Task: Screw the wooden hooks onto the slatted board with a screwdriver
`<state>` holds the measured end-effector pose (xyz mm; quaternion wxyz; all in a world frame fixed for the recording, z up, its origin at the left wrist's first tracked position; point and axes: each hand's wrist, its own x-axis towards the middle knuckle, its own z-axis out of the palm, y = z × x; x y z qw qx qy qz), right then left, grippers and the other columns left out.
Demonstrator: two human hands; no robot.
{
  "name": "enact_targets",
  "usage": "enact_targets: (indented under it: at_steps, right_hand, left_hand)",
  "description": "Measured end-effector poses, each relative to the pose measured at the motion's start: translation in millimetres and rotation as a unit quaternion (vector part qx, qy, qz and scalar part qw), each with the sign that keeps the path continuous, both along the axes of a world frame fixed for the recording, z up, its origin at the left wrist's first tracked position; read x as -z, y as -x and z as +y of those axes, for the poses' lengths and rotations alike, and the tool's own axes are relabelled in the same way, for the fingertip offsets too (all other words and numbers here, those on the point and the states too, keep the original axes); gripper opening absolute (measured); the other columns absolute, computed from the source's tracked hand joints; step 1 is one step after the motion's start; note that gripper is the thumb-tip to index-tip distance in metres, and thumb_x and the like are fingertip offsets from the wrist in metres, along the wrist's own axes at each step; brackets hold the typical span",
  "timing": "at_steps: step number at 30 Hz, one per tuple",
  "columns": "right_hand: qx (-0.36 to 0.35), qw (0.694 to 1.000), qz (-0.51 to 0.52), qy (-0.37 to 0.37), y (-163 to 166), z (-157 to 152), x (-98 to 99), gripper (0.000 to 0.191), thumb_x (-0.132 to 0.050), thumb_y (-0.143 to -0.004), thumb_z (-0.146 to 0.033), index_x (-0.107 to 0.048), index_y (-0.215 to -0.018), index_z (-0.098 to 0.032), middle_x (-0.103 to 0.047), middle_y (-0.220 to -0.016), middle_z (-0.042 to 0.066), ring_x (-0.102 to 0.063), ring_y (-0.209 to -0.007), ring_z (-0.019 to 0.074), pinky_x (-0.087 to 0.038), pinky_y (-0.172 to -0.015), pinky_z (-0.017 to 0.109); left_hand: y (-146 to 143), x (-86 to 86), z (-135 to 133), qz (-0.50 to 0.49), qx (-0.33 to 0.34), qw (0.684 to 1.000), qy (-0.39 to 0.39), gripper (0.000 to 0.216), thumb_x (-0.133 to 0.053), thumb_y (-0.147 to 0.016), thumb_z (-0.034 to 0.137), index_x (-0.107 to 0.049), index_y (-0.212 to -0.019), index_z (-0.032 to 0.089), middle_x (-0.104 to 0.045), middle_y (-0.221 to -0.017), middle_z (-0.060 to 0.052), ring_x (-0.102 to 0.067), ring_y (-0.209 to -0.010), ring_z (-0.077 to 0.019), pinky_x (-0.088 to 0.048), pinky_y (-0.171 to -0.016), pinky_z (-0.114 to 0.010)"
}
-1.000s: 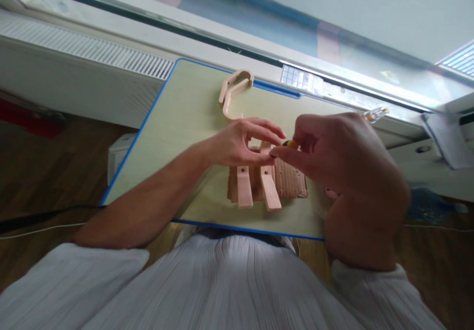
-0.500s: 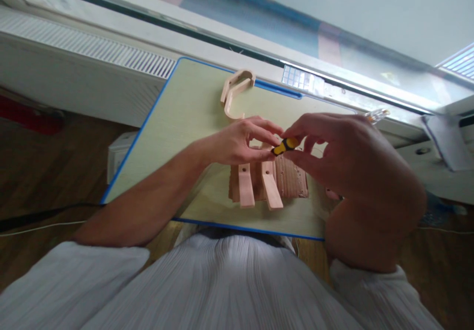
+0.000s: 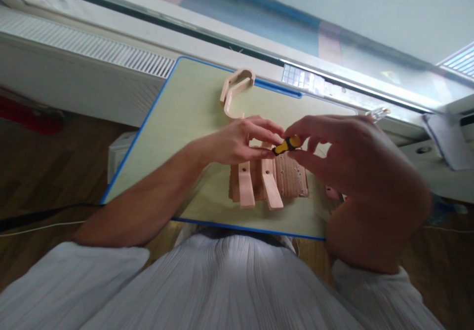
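Note:
A wooden board (image 3: 291, 182) with small holes lies on the pale desk (image 3: 185, 123), and two light wooden hook pieces (image 3: 259, 187) stick out from it toward me. My right hand (image 3: 351, 167) pinches a small yellow and black screwdriver (image 3: 286, 145) above the board's far edge. My left hand (image 3: 240, 140) has its fingers pressed together at the screwdriver's tip, over the top of the right hook piece; what they hold is hidden.
Two curved wooden hooks (image 3: 233, 91) lie at the desk's far edge. A clear plastic item (image 3: 377, 114) sits behind my right hand. A window sill and a white radiator grille (image 3: 85, 49) run along the far side. The desk has a blue rim.
My right hand has turned and lifted a little, so the yellow and black screwdriver shows more between its fingers. My left hand stays pinched in the same place.

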<state>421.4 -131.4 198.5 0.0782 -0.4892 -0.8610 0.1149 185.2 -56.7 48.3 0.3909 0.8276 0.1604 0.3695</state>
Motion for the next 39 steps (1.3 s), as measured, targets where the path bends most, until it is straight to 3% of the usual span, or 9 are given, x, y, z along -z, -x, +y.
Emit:
enact_targets:
  at_steps: [3, 10, 16, 19, 22, 25, 29, 34, 39]
  right_hand:
    - [0.024, 0.999, -0.032, -0.001, 4, -1, 1.0, 0.009, -0.073, -0.095, -0.035, -0.079, -0.094, -0.028, -0.078, -0.077, 0.002, -0.068, -0.069, 0.0214, -0.041, -0.069, 0.037]
    - [0.074, 0.994, -0.073, -0.027, 15, 8, 7.1, 0.043, -0.072, -0.099, -0.064, -0.076, -0.075, -0.028, -0.068, -0.063, 0.005, -0.066, -0.067, 0.0242, -0.034, -0.066, 0.038]
    - [-0.011, 1.000, 0.006, -0.024, 1, 4, 2.5, 0.029, -0.075, -0.098, -0.040, -0.083, -0.126, -0.035, -0.085, -0.106, 0.001, -0.074, -0.082, 0.0221, -0.048, -0.078, 0.039]
    - [-0.042, 0.999, 0.011, -0.012, 1, 2, 0.0, 0.021, -0.070, -0.100, -0.030, -0.085, -0.113, -0.032, -0.084, -0.103, 0.002, -0.075, -0.085, 0.0227, -0.049, -0.080, 0.039]
    - [0.006, 0.999, -0.024, -0.024, 7, 2, 0.0, 0.010, -0.073, -0.095, -0.032, -0.080, -0.090, -0.026, -0.079, -0.082, 0.003, -0.071, -0.074, 0.0226, -0.046, -0.073, 0.039]
    - [0.052, 0.996, -0.058, -0.038, 14, 5, 4.3, 0.025, -0.077, -0.095, -0.045, -0.076, -0.079, -0.026, -0.072, -0.067, 0.003, -0.065, -0.064, 0.0220, -0.041, -0.067, 0.038]
    - [0.063, 0.995, -0.062, -0.048, 13, 10, 8.8, 0.039, -0.073, -0.099, -0.062, -0.079, -0.082, -0.028, -0.072, -0.065, 0.006, -0.069, -0.071, 0.0250, -0.041, -0.066, 0.037]
    - [-0.007, 1.000, -0.019, -0.010, 4, 6, 2.4, 0.020, -0.075, -0.097, -0.042, -0.083, -0.112, -0.031, -0.084, -0.095, 0.003, -0.074, -0.082, 0.0238, -0.047, -0.077, 0.038]
    - [0.012, 0.998, -0.051, -0.027, 10, 2, 2.7, 0.010, -0.074, -0.094, -0.034, -0.079, -0.090, -0.026, -0.076, -0.078, 0.005, -0.066, -0.071, 0.0228, -0.037, -0.068, 0.037]
  left_hand:
    - [-1, -2.1, -3, 0.008, -0.011, 1.000, -0.010, 0.025, -0.088, -0.095, 0.028, -0.091, -0.120, 0.030, -0.082, -0.139, -0.012, -0.077, -0.123, -0.0246, -0.058, -0.114, -0.041]
    - [-3, -3.7, -4, 0.019, -0.016, 1.000, -0.007, 0.018, -0.090, -0.095, 0.035, -0.091, -0.112, 0.029, -0.084, -0.136, -0.009, -0.076, -0.121, -0.0237, -0.055, -0.114, -0.039]
    - [2, -7.3, -2, 0.072, -0.015, 0.997, -0.006, 0.025, -0.086, -0.098, 0.036, -0.090, -0.123, 0.034, -0.082, -0.140, -0.007, -0.073, -0.127, -0.0262, -0.053, -0.117, -0.043]
    - [3, -9.2, -4, 0.084, -0.020, 0.996, -0.005, 0.024, -0.085, -0.098, 0.034, -0.091, -0.122, 0.035, -0.082, -0.140, -0.008, -0.074, -0.125, -0.0266, -0.054, -0.116, -0.043]
    - [0, -7.7, -7, 0.043, -0.023, 0.999, 0.000, 0.024, -0.090, -0.094, 0.033, -0.091, -0.118, 0.033, -0.082, -0.141, -0.009, -0.076, -0.124, -0.0252, -0.058, -0.112, -0.039]
    - [-5, -4.0, -8, -0.008, -0.018, 1.000, 0.012, 0.024, -0.093, -0.091, 0.033, -0.091, -0.114, 0.028, -0.082, -0.136, -0.011, -0.078, -0.121, -0.0234, -0.062, -0.105, -0.034]
    - [-7, -1.2, -5, -0.024, -0.015, 1.000, 0.013, 0.013, -0.091, -0.093, 0.032, -0.091, -0.105, 0.026, -0.084, -0.129, -0.011, -0.079, -0.116, -0.0219, -0.061, -0.106, -0.035]
    - [-2, -2.3, -2, 0.016, -0.015, 1.000, 0.019, 0.024, -0.094, -0.090, 0.030, -0.092, -0.114, 0.031, -0.084, -0.134, -0.010, -0.077, -0.123, -0.0257, -0.059, -0.112, -0.040]
    - [-4, -1.2, -6, -0.024, -0.007, 0.998, 0.054, 0.027, -0.096, -0.088, 0.031, -0.092, -0.114, 0.029, -0.081, -0.138, -0.013, -0.078, -0.123, -0.0248, -0.064, -0.103, -0.036]
